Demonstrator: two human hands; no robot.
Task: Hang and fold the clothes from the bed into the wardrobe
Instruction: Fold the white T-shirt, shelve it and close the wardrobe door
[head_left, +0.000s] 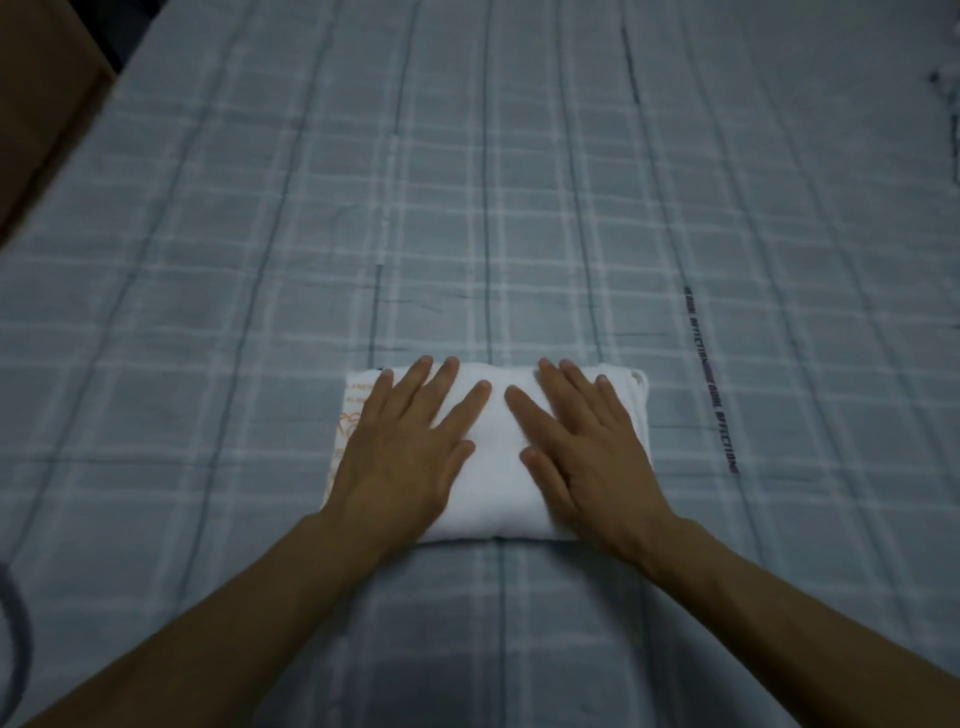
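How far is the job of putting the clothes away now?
Done: the white folded garment is a compact rectangle on the blue checked bedspread. In hand: left hand and right hand press it flat. Left: carrying it to the wardrobe, which is out of view.

Dim, flat, bluish light throughout; soft focus, slight blur, wide-angle bending at the edges.

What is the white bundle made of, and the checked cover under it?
The white bundle looks like soft knit cloth, likely cotton: it is matte, folds in rounded edges and dents under the left hand and right hand. An orange print shows at its left end. The cover looks like woven fabric, maybe cotton, matte, with fine wrinkles and a plaid pattern.
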